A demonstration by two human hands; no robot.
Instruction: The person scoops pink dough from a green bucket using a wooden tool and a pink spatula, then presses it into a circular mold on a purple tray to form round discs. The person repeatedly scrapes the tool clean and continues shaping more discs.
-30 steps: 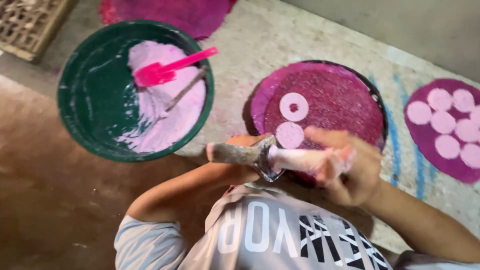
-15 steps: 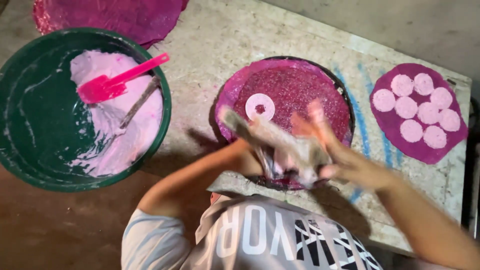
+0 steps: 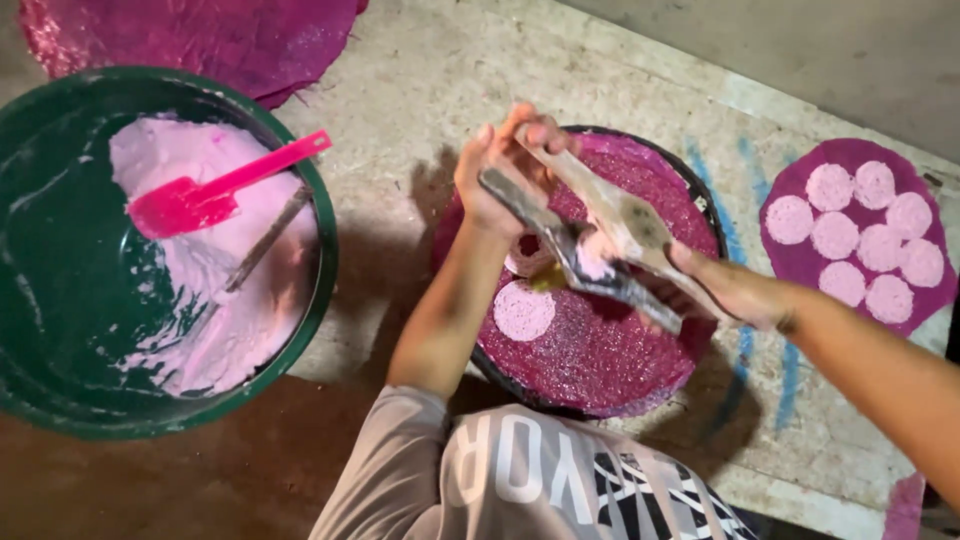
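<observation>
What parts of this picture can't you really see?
- Head view: the pink disc under the scissor-like press is partly covered by it and the left hand.
- The right hand hides its own fingers behind the press handle.
- The green bowl and the magenta sheet are cut off by the frame edges.
- The stick in the pink batter is partly buried.

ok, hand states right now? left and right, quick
Left hand: closed on one handle of the scissor-like press tool.
Right hand: closed on its other handle.
</observation>
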